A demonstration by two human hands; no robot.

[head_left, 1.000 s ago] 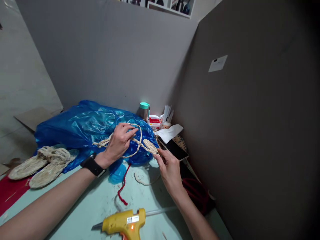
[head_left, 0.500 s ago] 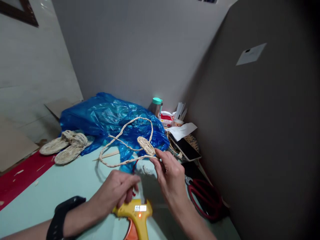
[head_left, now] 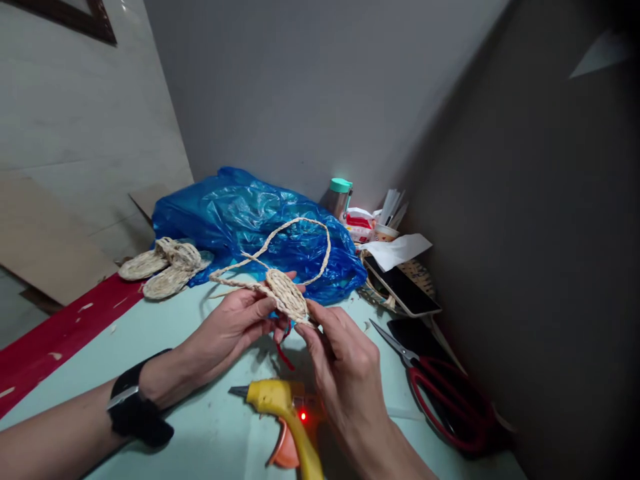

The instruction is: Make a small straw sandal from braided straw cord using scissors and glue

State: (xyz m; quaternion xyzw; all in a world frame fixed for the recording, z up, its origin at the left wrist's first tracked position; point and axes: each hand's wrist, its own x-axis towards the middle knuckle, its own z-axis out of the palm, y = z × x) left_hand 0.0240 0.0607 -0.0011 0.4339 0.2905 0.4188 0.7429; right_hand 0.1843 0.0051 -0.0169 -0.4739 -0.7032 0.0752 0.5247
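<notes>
Presently: one braided oval point(head_left: 285, 291), above the desk point(head_left: 210, 407); left hand point(head_left: 245, 315) pinching its side, right hand point(head_left: 345, 357) pinching its near end. Glue gun point(head_left: 270, 396), below. Scissors point(head_left: 414, 365), right edge. Bag point(head_left: 250, 207), far edge.

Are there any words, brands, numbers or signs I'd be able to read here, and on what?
No text is readable.
Red-and-white packet: printing too small and blurred.
Yellow glue gun: label too dim and small.
Paper cup: printed marks too small to tell whether they are letters.
</notes>
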